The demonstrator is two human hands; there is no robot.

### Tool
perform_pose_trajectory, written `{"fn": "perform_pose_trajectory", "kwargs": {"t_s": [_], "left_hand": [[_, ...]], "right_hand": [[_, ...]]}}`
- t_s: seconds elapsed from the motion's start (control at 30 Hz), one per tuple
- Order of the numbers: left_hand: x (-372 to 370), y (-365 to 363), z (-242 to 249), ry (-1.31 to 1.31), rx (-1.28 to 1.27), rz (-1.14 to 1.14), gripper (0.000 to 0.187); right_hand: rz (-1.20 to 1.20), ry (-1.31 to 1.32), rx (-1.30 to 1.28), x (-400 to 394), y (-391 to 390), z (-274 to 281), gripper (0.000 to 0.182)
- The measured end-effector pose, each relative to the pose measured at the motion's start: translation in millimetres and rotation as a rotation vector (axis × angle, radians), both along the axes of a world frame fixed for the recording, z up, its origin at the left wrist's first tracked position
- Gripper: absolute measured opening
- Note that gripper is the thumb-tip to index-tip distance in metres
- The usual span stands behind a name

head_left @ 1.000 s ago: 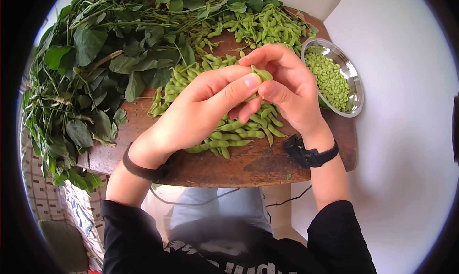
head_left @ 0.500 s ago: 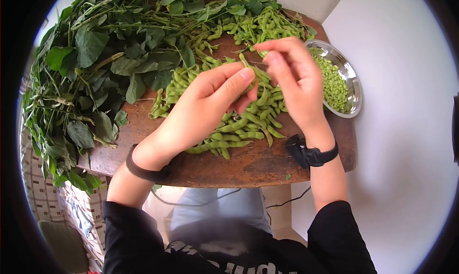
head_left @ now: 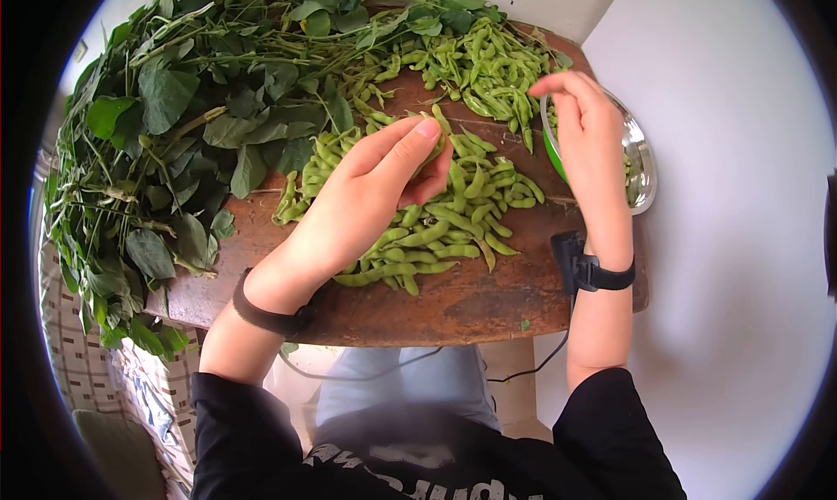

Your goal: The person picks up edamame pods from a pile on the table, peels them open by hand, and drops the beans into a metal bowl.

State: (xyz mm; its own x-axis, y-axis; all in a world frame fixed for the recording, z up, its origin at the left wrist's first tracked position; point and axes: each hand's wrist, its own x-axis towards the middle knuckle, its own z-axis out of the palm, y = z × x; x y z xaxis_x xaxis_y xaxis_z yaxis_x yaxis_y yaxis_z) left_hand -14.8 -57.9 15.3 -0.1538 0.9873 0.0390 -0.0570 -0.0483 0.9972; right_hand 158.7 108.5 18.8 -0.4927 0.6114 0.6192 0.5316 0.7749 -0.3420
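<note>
My left hand (head_left: 384, 173) is closed, thumb pressed against the curled fingers, with a green edamame pod (head_left: 438, 117) showing at its tips. It is held over a loose pile of edamame pods (head_left: 458, 217) on the wooden table. My right hand (head_left: 590, 138) hangs over the shiny metal bowl (head_left: 643, 142), covering much of it. The index finger reaches out to the left, apart from the thumb, and I see nothing between them. A few green shelled beans (head_left: 629, 166) show in the bowl beside the hand.
Cut bean plants with big leaves (head_left: 166, 160) heap over the left side and back of the wooden table (head_left: 436, 317). A second pod pile (head_left: 488, 60) lies at the far right. A white wall (head_left: 724, 238) stands at the right, and a black cable (head_left: 558, 347) hangs below the right wrist.
My right hand has moved from beside my left hand to the right, over the bowl, and now hides most of the beans. My left hand has stayed nearly in place.
</note>
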Motion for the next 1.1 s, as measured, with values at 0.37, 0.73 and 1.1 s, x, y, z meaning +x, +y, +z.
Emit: {"fn": "perform_pose_trajectory", "kwargs": {"t_s": [0.37, 0.73, 1.1], "left_hand": [[4, -4, 10, -0.161, -0.178, 0.015, 0.054], [-1, -1, -2, 0.009, -0.029, -0.024, 0.037], [9, -5, 2, -0.177, 0.019, 0.146, 0.033]], "right_hand": [[0.880, 0.197, -0.500, -26, -33, -7, 0.022], [0.718, 0.332, -0.685, -21, -33, -6, 0.011], [0.732, 0.294, -0.561, -25, -39, -5, 0.011]]}}
